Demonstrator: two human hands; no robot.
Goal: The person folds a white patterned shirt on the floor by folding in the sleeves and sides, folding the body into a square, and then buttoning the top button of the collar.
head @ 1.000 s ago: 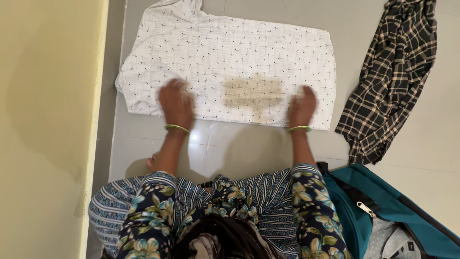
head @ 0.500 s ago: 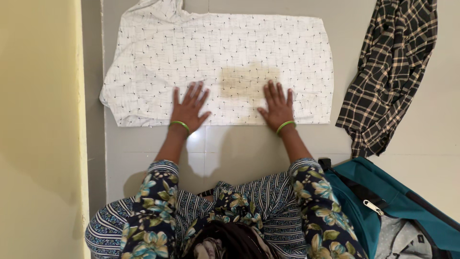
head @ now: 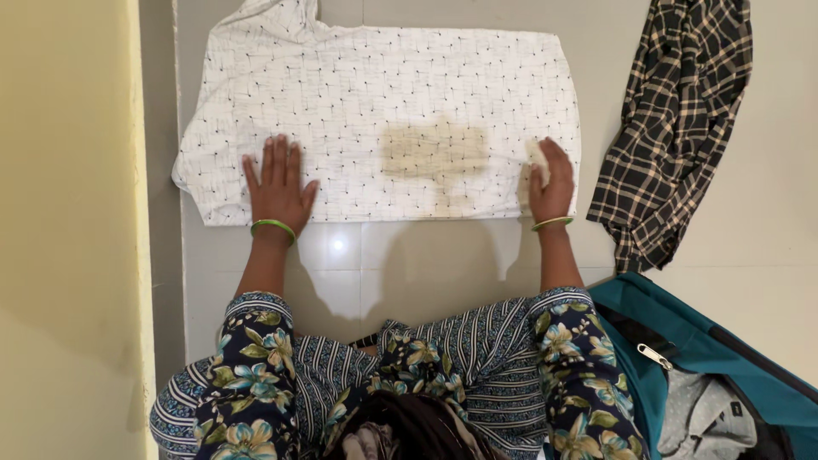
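**Both hands on the white shirt**

A white shirt (head: 383, 119) with a fine dark print lies spread on the pale tiled floor (head: 426, 264), folded into a broad rectangle, its collar end toward the upper left. A yellowish patch shows near its middle, close to the near edge.

The left hand (head: 277, 183) lies flat on the shirt's near left part, palm down, fingers straight and slightly spread, clamped on nothing. A green bangle (head: 273, 227) sits at that wrist, just at the shirt's near edge.

The right hand (head: 550, 183) is at the shirt's near right corner. Its fingers are curled together around a small bunch of the cloth, which shows white beside the fingers. A second green bangle circles that wrist.

A dark checked shirt (head: 673, 128) lies crumpled on the floor to the right, just beside the white one but apart from it. A teal bag (head: 682, 341) stands open at the lower right, grey cloth showing inside. A yellow wall (head: 68, 221) runs down the left side.
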